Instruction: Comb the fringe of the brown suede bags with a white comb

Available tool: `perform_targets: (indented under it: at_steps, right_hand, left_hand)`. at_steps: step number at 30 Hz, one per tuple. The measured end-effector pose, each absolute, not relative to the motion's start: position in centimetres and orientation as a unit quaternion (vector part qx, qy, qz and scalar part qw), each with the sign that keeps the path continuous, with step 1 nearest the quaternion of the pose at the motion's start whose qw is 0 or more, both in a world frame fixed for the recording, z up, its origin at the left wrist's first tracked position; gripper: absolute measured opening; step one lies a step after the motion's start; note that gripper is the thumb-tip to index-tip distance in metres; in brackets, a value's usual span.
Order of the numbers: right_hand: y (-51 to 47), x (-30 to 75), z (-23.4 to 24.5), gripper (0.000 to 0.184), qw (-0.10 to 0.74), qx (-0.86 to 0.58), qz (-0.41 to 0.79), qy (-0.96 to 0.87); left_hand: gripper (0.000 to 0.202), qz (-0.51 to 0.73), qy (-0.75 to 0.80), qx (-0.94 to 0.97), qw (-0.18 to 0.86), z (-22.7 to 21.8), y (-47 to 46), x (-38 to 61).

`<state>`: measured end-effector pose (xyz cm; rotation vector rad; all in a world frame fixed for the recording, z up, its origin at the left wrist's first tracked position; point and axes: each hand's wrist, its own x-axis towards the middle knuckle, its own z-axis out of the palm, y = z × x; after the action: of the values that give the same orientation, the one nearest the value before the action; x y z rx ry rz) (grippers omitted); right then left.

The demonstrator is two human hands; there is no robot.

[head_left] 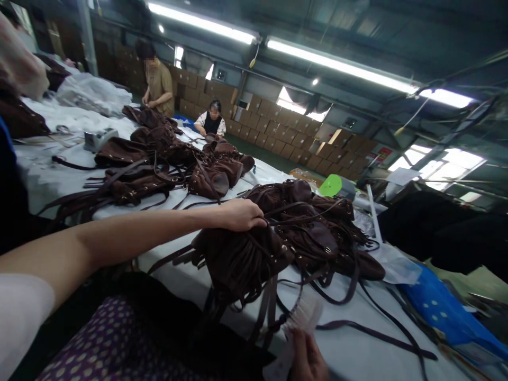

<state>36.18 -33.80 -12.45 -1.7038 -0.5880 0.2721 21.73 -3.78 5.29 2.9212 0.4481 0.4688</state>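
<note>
My left hand (pixel 244 214) is closed on the top of a dark brown fringed bag (pixel 242 259), which hangs at the near edge of the table. Long straps trail down from this bag. Low in the view, my right hand (pixel 307 357) pinches a whitish translucent plastic piece (pixel 305 312); blur hides exactly what it is. That piece is beside the bag's hanging straps. Just to the right of the held bag lies a pile of similar brown bags (pixel 309 233), with loose straps spread over the table.
More brown bags (pixel 135 180) cover the white table (pixel 397 328) on the left, near a grey device (pixel 99 138) and clear plastic wrap (pixel 93 92). Two co-workers (pixel 161 87) are at the far side. A blue sheet (pixel 448 307) lies right; stacked cartons (pixel 273 127) line the back.
</note>
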Motion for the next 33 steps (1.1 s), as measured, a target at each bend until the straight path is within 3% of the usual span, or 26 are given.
perform_targets:
  at_steps: [3,6,8,12,16,19,24,30,33]
  right_hand:
    - [-31.2,33.8,-9.3,0.044,0.733,-0.595,0.263,-0.200]
    - [-27.9,31.8,-7.0,0.043,0.728,-0.561,0.311,-0.240]
    - [-26.5,31.0,-6.3,0.043,0.664,-0.614,0.280,-0.322]
    - [-26.4,30.2,-5.6,0.038,0.532,-0.713,0.085,-0.450]
    - [-26.5,28.5,-2.1,0.024,0.465,-0.643,-0.058,-0.606]
    - [-24.5,26.2,2.4,0.016,0.370,-0.543,-0.075,-0.750]
    - [-19.7,24.3,7.4,0.021,0.271,-0.493,-0.125,-0.818]
    - [-19.3,24.1,5.6,0.041,0.079,-0.496,-0.110,-0.858]
    - [-20.9,22.8,4.3,0.041,0.050,-0.513,-0.054,-0.855]
  left_hand:
    - [0.045,0.175,0.207,0.960,0.073,7.3,-4.3,18.9]
    - [0.042,0.146,0.227,0.959,0.092,8.1,-4.9,17.0]
    - [0.041,0.113,0.221,0.960,0.129,8.3,-4.8,16.0]
    - [0.043,0.064,0.201,0.965,0.158,8.1,-3.6,14.4]
    - [0.042,0.045,0.197,0.966,0.160,8.0,-2.8,13.9]
    - [0.043,0.036,0.175,0.971,0.161,8.8,-3.2,14.4]
    - [0.042,0.045,0.120,0.976,0.173,11.5,-4.5,15.0]
    - [0.041,0.083,0.117,0.972,0.188,14.0,-3.9,14.5]
    - [0.039,0.144,0.162,0.958,0.188,13.4,-3.5,14.5]
